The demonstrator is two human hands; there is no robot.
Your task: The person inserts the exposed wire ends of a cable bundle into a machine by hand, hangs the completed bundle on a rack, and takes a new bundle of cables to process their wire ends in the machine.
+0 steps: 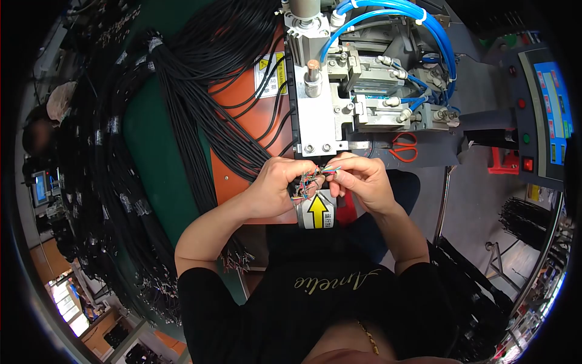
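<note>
My left hand is closed around a bunch of thin multicoloured wires, whose loose ends stick out past the fingers. Close by on the right, my right hand pinches colourful wire tips between thumb and fingers. Both hands meet just below the front of a metal pneumatic machine. Beneath them is a rounded metal part with a yellow arrow label. How the wires run inside the left fist is hidden.
Black cables lie in a thick bundle over the orange machine plate. Blue air hoses arch at the back. Red-handled scissors rest to the right, near a control panel. Another person is at the far left.
</note>
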